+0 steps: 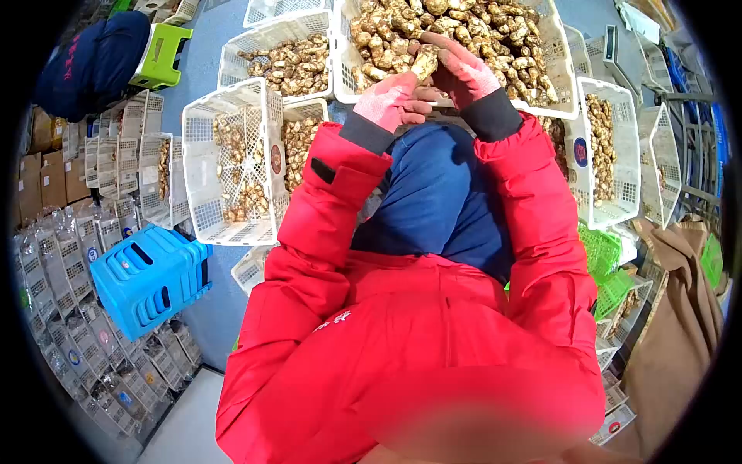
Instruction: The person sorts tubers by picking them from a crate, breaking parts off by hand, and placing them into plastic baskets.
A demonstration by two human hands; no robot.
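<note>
Both of my hands wear pink-red work gloves and meet over the front edge of a large white crate (570, 73). Between them stands a single thick, pale-brown mushroom (424, 62). My left hand (394, 100) is closed around its lower end. From the other side, the fingers of my right hand (462, 71) close against the same mushroom and partly cover it. Behind my hands, the crate is heaped with loose mushrooms (495, 35) of similar brown and cream colouring.
Smaller white crates with mushrooms stand left (232, 66) and right (627, 178). Nearer on the left is a sparsely filled crate (193, 166). A blue plastic stool (147, 271) and a green stool (161, 54) stand farther left. Brown cloth (672, 325) hangs at right.
</note>
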